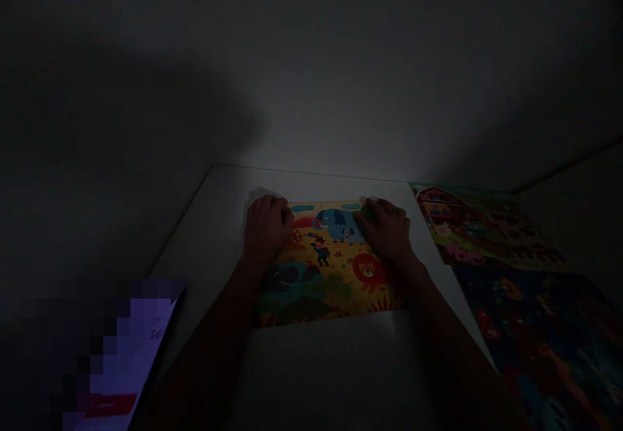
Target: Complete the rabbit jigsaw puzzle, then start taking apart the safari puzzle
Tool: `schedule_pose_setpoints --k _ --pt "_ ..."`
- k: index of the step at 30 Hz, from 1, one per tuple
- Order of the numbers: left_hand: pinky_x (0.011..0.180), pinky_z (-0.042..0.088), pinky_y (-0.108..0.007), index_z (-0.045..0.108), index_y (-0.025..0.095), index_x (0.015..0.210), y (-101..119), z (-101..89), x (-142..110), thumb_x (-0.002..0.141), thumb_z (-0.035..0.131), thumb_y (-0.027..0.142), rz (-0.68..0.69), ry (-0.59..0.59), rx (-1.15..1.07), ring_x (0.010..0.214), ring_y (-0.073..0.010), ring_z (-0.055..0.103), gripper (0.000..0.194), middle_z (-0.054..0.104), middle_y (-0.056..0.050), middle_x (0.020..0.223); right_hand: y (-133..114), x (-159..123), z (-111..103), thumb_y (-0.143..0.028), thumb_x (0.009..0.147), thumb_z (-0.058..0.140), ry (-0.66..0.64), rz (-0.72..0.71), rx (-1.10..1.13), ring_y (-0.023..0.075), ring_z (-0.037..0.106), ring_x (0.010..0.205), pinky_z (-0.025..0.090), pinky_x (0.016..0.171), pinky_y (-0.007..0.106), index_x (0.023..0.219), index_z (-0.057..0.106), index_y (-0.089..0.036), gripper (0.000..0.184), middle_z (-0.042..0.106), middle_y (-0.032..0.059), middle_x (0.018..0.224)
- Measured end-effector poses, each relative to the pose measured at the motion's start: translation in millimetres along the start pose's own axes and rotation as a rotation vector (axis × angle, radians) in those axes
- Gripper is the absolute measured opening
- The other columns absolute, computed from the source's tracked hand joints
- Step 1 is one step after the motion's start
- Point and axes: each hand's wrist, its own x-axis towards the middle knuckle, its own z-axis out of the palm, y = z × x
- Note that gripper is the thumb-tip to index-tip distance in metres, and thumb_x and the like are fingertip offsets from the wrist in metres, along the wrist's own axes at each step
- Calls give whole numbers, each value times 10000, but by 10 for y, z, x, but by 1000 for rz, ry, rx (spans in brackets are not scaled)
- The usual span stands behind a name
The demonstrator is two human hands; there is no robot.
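Note:
A colourful animal picture sheet (pixel 335 275) lies on the white table between my hands. It has a blue elephant, a red-maned lion and a small figure in a hat; the room is too dark to make out whether it is one piece. My left hand (pixel 267 223) is closed at its upper left edge, fingers curled and thumb towards the picture. At the upper right corner my right hand (pixel 387 223) is likewise curled, the thumb resting over the print. A dark green patch (pixel 368 213) shows beside the right thumb. Some of both hands' fingertips are hidden.
To the right lie a farm picture (pixel 467 230) with a red barn and, nearer, a dark blue picture (pixel 540 333). A lit screen (pixel 131 353), partly pixelated, stands at the lower left. Behind the white table (pixel 204 223) rises a pale wall (pixel 331 93).

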Motion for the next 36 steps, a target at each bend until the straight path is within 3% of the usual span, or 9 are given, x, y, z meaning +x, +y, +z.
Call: schedule_pose_setpoints --k 6,14,22,27,32,36 --pt "979 417 -421 627 166 1093 -33 14 38 927 458 277 -6 -17 -39 1069 -268 533 261 598 -116 1114 111 -16 30 -620 897 482 34 -100 59 351 490 1208 398 980 570 1335 574 -300 549 543 107 1360" --pt "1031 393 -445 607 178 1126 -37 -12 31 935 433 267 -34 -68 -93 1134 -279 514 274 587 -129 1161 160 -16 7 -618 916 455 21 -111 148 335 511 1243 395 1029 567 1322 592 -272 550 569 131 1331" --pt "1027 390 -458 595 204 1133 -28 -22 30 924 447 244 -30 -96 -115 1130 -279 501 260 581 -112 1151 310 17 -171 -601 904 508 -48 46 350 286 613 1096 523 952 474 1284 629 -262 524 600 106 1198" --pt "1005 396 -437 613 182 1108 4 -37 11 921 457 228 -6 -93 -128 1105 -275 503 249 590 -111 1129 306 -9 -171 -603 900 505 -7 90 283 254 643 952 550 889 439 1271 645 -226 548 594 108 1111" --pt "982 404 -431 618 189 1090 49 -27 -15 917 471 214 19 -87 -131 1085 -271 512 228 597 -102 1115 308 -49 -103 -570 916 484 65 15 140 287 586 1074 489 969 472 1234 662 -195 523 573 133 1137" --pt "991 399 -432 622 200 1089 60 -25 -16 910 487 204 14 -86 -120 1095 -269 514 223 600 -97 1131 280 -27 -45 -525 921 488 97 -28 110 303 546 1088 461 961 487 1093 680 -178 432 592 141 1079"
